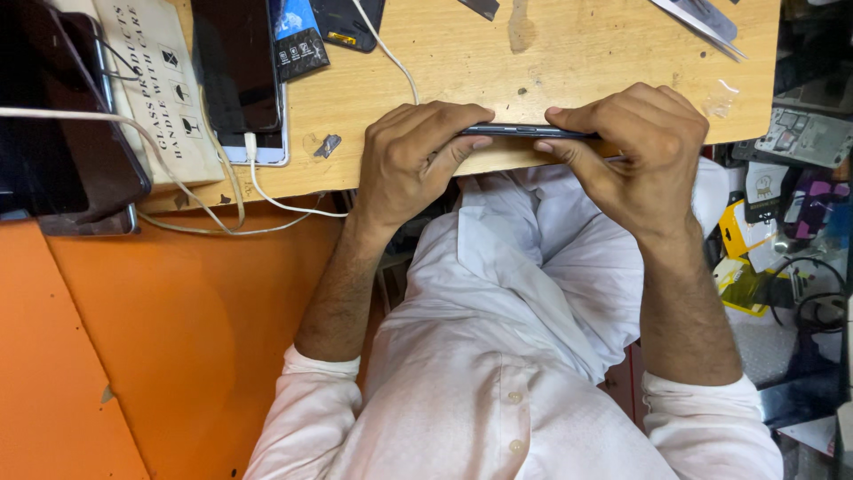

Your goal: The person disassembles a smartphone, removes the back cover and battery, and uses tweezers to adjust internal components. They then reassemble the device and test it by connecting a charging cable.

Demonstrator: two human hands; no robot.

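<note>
Left hand (413,160): I am clamping its fingers and thumb on the left end of the phone (524,131).
Right hand (635,147): I am pinching the phone's right end.
Phone: I am holding it edge-on, over the wooden table's (569,62) near edge.
Nearby: white cable (267,200), second phone (238,71) lying left.

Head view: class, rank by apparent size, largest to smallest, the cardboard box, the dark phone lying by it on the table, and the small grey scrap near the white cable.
1. Cardboard box, cut off by the frame.
2. Dark phone, top edge also cropped, so the gap is unsure.
3. Grey scrap, clearly smallest.
</note>
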